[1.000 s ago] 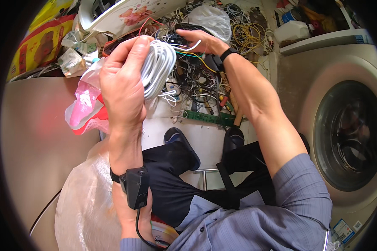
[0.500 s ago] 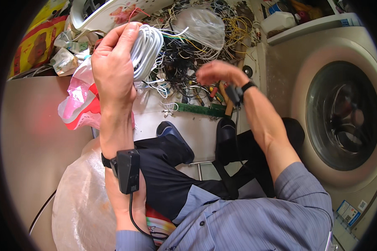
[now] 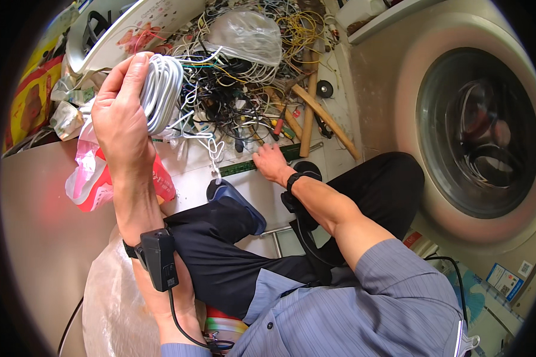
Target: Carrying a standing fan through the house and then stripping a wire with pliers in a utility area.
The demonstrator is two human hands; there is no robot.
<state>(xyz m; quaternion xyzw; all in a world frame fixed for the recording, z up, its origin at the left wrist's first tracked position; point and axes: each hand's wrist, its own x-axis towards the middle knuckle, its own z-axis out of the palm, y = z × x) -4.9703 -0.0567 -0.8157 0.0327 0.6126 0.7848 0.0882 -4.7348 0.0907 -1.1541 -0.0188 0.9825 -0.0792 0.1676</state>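
My left hand (image 3: 125,107) is closed around a bundled coil of white cable (image 3: 162,95), holding it up at the left; thumb and index finger pinch its top end. A loose loop of white cord (image 3: 213,152) dangles over the floor to its right. Lower down, my right hand (image 3: 270,162) reaches to the floor with bent fingers, palm down, and nothing shows in it. It is over a long green strip (image 3: 235,168) that looks like a circuit board. Whether the fingertips touch it I cannot tell. A red-handled tool (image 3: 279,122) lies just beyond.
Tangled cables (image 3: 226,95) and a clear plastic bag (image 3: 247,37) lie ahead. Wooden-handled tools (image 3: 327,124) and a black round piece (image 3: 324,88) sit on the floor. A front-loading washing machine (image 3: 393,119) stands right; a pink-and-red plastic bag (image 3: 164,181) hangs left.
My right hand has come down and toward me, from the tangle's right side to the green strip. My left hand still holds the coil. The view has shifted, and the wooden handles now show plainly.
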